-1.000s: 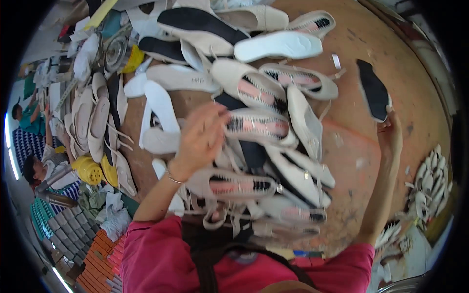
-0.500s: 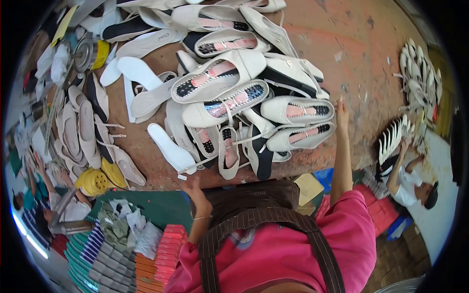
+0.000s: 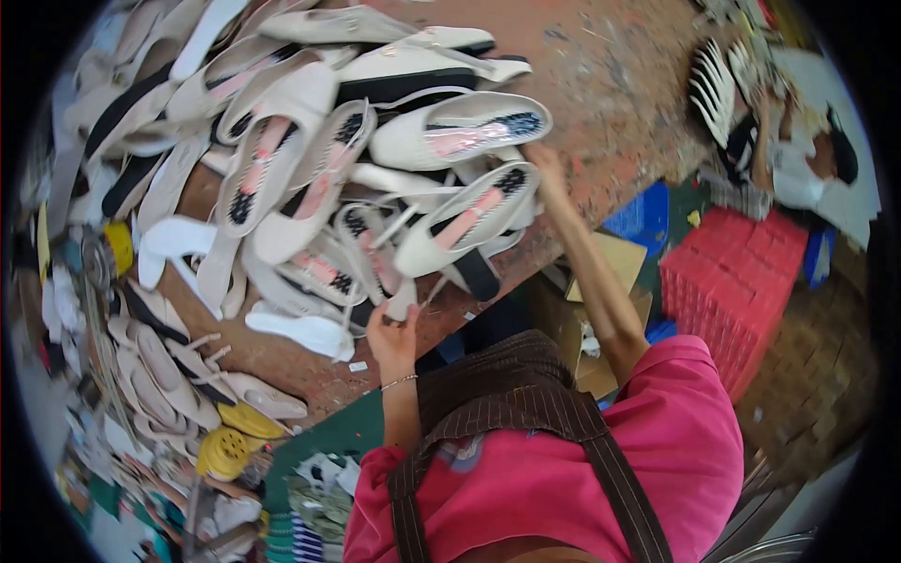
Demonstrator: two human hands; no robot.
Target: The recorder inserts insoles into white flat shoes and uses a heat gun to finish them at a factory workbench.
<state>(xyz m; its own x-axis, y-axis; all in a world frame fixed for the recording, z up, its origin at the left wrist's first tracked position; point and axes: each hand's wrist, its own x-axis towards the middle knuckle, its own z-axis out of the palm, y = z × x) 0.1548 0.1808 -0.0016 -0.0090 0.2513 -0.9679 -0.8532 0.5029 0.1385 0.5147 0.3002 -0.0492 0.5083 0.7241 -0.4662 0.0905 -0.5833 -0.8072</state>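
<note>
A large heap of off-white slingback shoes [image 3: 282, 169] lies on the worn, reddish-brown table [image 3: 601, 103]. At the heap's near edge my left hand [image 3: 392, 340] has its fingers around the toe of a beige shoe [image 3: 402, 298]. My right hand [image 3: 546, 171] reaches the heap's right side, beside the ends of two shoes, an upper one [image 3: 404, 139] and a lower one [image 3: 441, 230]. Its fingertips are partly hidden there, so their grip is unclear. Pink and black patterned insides show in several shoes. White insole-shaped pieces [image 3: 298, 330] lie left of my left hand.
More beige shoes [image 3: 155, 375] rest at the left by a yellow round fixture [image 3: 223, 454]. Red stacked crates [image 3: 727, 281], a blue bin [image 3: 643, 220] and a cardboard box [image 3: 601, 267] stand below the table's right edge. Another person [image 3: 798, 169] works at far right.
The view has turned, with the table now slanting. My left hand has moved up onto a shoe's toe; my right hand has come in from the bare tabletop to the heap's side.
</note>
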